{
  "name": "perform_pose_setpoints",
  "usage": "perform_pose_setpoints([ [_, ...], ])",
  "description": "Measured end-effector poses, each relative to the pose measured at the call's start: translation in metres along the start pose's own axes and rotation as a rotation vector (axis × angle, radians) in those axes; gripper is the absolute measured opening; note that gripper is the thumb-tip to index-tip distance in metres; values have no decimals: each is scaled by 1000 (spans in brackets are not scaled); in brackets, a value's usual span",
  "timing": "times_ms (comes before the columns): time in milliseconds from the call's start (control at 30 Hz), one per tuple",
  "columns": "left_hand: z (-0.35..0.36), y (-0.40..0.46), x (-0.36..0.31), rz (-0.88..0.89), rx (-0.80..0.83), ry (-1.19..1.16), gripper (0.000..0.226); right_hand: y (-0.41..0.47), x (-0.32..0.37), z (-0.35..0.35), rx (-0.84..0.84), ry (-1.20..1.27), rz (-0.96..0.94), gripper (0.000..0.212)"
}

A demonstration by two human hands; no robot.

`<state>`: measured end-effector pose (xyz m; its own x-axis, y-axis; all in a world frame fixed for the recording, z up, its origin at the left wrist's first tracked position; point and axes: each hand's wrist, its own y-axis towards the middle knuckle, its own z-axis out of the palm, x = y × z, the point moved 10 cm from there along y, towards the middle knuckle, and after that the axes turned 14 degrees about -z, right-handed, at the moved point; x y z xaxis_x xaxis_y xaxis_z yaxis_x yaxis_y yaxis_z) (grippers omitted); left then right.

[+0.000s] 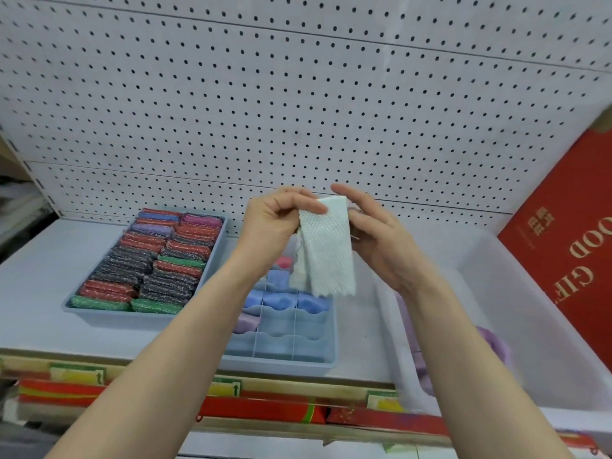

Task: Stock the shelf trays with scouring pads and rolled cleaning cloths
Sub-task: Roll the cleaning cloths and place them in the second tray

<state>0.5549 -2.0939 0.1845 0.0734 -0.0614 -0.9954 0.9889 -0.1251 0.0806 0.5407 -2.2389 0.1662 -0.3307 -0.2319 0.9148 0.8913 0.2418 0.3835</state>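
Observation:
A white textured cleaning cloth [326, 250] hangs folded in the air above the shelf. My left hand [275, 220] pinches its top edge between thumb and fingers. My right hand [374, 233] is behind the cloth's right side with fingers extended, touching it. Below them a blue divided tray [281, 359] holds rolled cloths [278, 299] in blue, purple and pink in its far cells; the near cells hold nothing. To the left a blue tray [109, 318] is packed with several glittery scouring pads [155, 256] in red, green, dark and purple.
A clear plastic bin [516, 313] stands on the shelf at right with purple cloths [493, 342] inside. A red gift box [569, 233] leans at far right. White pegboard [298, 94] backs the shelf. Price labels [228, 387] line the front rail.

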Motion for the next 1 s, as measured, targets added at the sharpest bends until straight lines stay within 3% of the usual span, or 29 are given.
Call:
perform_pose_setpoints([
  [100, -3, -2, -10, 60, -39, 110, 47, -5, -16, 4, 33, -81, 76, 27],
  [167, -4, -3, -11, 59, -52, 126, 45, -6, -21, 1, -32, -107, 103, 21],
  [300, 0, 2, 30, -282, 30, -244, 30, -5, -23, -15, -229, -122, 84, 11],
  [367, 11, -4, 52, -421, 79, -293, 30, -6, -23, -21, -306, -206, 59, 10],
  [533, 8, -15, 83, -554, -58, -400, 23, -16, -26, -41, -393, -479, 74, 32],
  [667, 3, -15, 96, -598, -141, -383, 18, -16, -27, -39, -341, -419, 76, 21],
  [767, 12, -18, 99, -652, -97, -431, 12, -14, -21, -34, -347, -385, 38, 20],
  [900, 17, -18, 95, -613, -46, -407, 29, -18, -15, -35, -288, -608, -8, 20],
  [1000, 13, -15, 97, -599, -68, -394, 34, -18, -13, -27, -184, -564, -40, 28],
])
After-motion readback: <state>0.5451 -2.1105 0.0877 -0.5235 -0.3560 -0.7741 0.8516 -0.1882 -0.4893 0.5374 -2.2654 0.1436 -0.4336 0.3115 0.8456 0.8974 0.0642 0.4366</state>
